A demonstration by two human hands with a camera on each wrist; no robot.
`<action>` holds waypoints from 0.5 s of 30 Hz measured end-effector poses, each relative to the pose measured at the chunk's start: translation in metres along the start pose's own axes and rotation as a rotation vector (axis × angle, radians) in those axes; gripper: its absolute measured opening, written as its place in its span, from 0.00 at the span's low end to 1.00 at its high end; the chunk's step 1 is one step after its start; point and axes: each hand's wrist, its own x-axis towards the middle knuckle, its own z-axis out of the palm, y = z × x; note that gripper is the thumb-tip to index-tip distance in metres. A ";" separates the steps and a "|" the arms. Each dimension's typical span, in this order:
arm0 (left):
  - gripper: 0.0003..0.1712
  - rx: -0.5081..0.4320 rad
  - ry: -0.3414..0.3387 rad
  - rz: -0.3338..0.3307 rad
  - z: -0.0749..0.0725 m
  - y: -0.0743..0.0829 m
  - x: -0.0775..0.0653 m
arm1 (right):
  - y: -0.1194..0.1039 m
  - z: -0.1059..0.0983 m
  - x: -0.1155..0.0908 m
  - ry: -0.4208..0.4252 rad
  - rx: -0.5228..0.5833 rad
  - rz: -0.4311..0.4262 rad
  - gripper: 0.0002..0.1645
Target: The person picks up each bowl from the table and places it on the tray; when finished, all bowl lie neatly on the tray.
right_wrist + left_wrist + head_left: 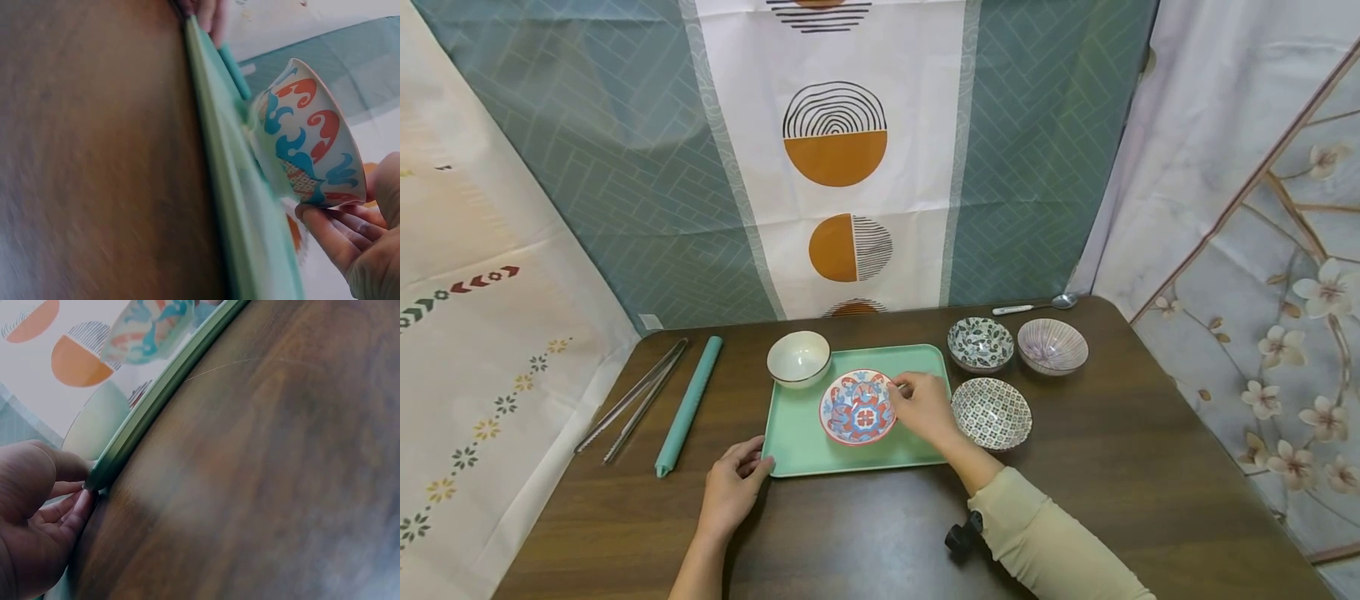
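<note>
My right hand [925, 406] pinches the rim of a bowl [859, 407] with a red and blue pattern, over the middle of a mint-green tray [805, 442]. In the right wrist view the bowl [306, 137] shows its patterned side, with thumb above the rim and fingers underneath. At the tray's near left corner, my left hand [737, 483] grips the edge; the left wrist view shows the thumb on top and fingers below the tray edge [144, 412]. A plain white bowl [799, 359] overlaps the tray's far left corner.
Right of the tray stand a checked bowl [992, 414], a leaf-patterned bowl [981, 343] and a purple-striped bowl [1052, 347]. A spoon [1033, 307] lies behind them. To the left are metal tongs [632, 400] and a green rolled-up stick [688, 407]. Fabric hangs round the table.
</note>
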 end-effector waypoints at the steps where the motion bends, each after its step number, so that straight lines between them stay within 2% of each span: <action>1: 0.22 0.000 0.001 0.006 0.000 0.000 0.000 | 0.000 0.004 -0.001 -0.008 0.004 0.002 0.07; 8: 0.20 -0.007 0.012 0.037 -0.001 0.002 0.000 | -0.004 0.034 -0.004 -0.062 0.018 -0.002 0.08; 15: 0.19 -0.030 0.009 0.038 -0.001 0.000 0.000 | -0.017 0.057 -0.005 -0.141 0.019 0.042 0.09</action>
